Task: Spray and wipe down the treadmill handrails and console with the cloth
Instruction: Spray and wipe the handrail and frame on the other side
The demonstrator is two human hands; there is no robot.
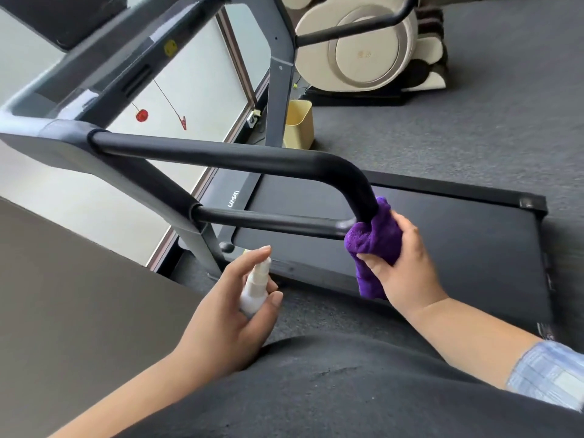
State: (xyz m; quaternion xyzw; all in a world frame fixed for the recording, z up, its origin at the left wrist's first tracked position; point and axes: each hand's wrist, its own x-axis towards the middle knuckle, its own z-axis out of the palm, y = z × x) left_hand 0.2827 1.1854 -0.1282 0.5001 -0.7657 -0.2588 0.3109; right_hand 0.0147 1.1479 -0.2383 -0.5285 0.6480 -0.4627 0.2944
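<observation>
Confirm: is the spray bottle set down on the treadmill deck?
No, the left hand holds the white spray bottle in the air, while the right hand presses the purple cloth around the handrail.

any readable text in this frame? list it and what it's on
"UMA": white letters on the treadmill front cover, partly cut off by the upright.
Yellow sticker on the console frame: too blurred to read.
Mark on the cream machine's disc: too faint to read.

purple fleece cloth (376,238), white plastic spray bottle (254,292), black foam-covered handrail (221,156), pale yellow bin (298,124), grey carpet floor (489,105).
</observation>
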